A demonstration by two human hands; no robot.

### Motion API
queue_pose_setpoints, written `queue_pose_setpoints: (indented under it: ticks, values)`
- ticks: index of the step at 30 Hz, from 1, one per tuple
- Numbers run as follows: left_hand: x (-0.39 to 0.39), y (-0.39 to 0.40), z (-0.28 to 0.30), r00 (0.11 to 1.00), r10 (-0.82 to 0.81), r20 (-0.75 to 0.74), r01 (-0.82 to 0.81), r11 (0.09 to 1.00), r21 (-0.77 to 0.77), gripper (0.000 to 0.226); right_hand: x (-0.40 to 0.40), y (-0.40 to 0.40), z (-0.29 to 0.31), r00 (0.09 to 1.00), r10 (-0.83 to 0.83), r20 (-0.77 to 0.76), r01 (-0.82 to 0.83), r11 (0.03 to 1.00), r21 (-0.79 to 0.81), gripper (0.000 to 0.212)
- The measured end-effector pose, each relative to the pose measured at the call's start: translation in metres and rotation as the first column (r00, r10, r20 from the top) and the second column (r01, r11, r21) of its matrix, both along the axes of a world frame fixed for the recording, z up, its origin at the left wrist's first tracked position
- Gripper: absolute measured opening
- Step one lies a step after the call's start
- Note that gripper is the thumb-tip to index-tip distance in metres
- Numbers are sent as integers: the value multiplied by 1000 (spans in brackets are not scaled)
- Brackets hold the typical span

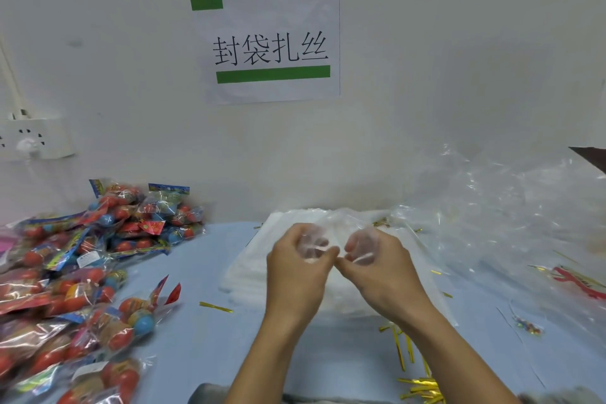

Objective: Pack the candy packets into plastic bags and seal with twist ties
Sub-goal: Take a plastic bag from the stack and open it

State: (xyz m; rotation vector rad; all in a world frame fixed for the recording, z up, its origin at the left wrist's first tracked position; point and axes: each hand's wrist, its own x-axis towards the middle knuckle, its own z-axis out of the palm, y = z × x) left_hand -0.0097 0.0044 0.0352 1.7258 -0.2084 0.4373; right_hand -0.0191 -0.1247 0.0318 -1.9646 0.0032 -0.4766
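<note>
My left hand (300,267) and my right hand (377,259) meet above a stack of clear plastic bags (249,269) in the middle of the blue table (196,338). Both pinch the edge of one thin clear plastic bag (341,223), with film draped over the curled fingers. A big heap of candy packets (75,272) with red and blue balls lies at the left. Gold twist ties (419,387) lie in a pile near the front edge, and a single tie (216,307) lies left of the stack.
A mound of crumpled clear bags (511,216) fills the right side, with a red-printed packet (577,282) under film. A wall with a paper sign (269,43) stands just behind the table. A white power socket (32,138) sits on the wall at left.
</note>
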Motion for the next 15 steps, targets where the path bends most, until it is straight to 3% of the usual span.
queue_pose_setpoints:
  ticks: [2,4,8,12,15]
  values:
    - [-1,-1,-1,999,26,41,-31,994,104,28,0,0,-1,996,-91,20,93,991,-98,29]
    - [1,5,0,983,154,104,-172,966,191,34,-1,-6,-1,977,-208,55,214,965,-150,37]
    - [3,18,1,892,409,194,-441,880,174,34,3,-17,1,932,-346,111,356,931,-81,39]
    - [3,17,1,900,371,228,-423,869,256,39,5,-16,1,942,-314,116,309,949,58,27]
    - [3,15,0,918,280,281,-377,835,401,66,6,-16,-2,954,-267,134,261,963,62,27]
